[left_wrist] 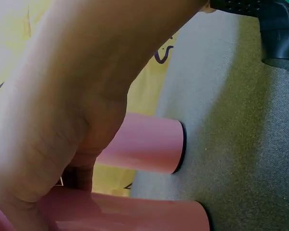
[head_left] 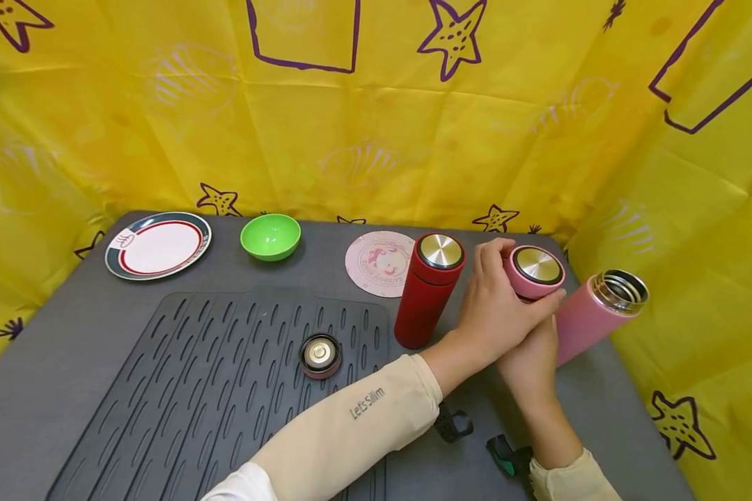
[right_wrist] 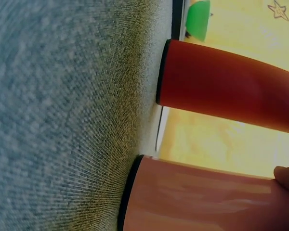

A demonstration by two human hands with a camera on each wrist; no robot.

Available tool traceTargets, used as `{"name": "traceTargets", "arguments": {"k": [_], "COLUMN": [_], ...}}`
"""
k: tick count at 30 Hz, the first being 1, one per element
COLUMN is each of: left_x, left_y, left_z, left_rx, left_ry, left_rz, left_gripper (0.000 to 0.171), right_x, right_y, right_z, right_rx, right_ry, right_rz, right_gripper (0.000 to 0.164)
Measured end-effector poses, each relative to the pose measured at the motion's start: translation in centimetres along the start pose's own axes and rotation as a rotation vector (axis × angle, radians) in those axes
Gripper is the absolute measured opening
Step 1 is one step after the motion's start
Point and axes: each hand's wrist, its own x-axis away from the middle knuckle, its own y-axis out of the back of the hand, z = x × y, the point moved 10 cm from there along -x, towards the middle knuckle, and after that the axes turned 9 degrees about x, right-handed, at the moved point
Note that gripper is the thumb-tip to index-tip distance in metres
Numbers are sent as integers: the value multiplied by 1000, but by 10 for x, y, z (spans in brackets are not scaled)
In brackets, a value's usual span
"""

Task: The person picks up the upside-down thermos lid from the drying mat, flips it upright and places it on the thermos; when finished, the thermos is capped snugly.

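Observation:
My left hand [head_left: 495, 309] grips the pink lid [head_left: 537, 268] with a silver disc on top, fingers on its far side and thumb in front. Below it, my right hand [head_left: 531, 362] holds the matching pink bottle [right_wrist: 197, 197], its fingers partly hidden behind the left hand. That bottle's base stands on the table in the right wrist view. To the right stands a second pink bottle [head_left: 585, 323] with its steel mouth uncovered. A red bottle [head_left: 427, 299] with its lid on stands left of my hands. One loose lid [head_left: 320, 355] lies upside down on the mat.
A grey ribbed drying mat [head_left: 213, 376] covers the table's left part. Behind it are an oval plate [head_left: 159, 243], a green bowl [head_left: 271, 238] and a round pink mat [head_left: 376, 263]. Yellow cloth [head_left: 376, 125] hangs along the back and sides.

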Motion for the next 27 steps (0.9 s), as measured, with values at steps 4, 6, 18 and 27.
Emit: {"name": "traceTargets", "arguments": {"k": [4, 6, 18, 27], "left_x": [2, 3, 0, 3], "left_y": [3, 4, 4, 1], "left_z": [2, 3, 4, 3], "left_rx": [20, 24, 34, 11], "left_ry": [-6, -9, 18, 19], "left_rz": [-2, 6, 9, -8], "left_gripper": [78, 78, 93, 74], "right_x": [1, 0, -3, 1], "right_y": [-4, -4, -7, -2], "right_z": [-5, -3, 4, -9], "right_rx": [23, 36, -60, 3], "right_ry": [10, 36, 57, -1], "right_rz": [5, 0, 3, 7], "right_gripper": [50, 47, 28, 53]}}
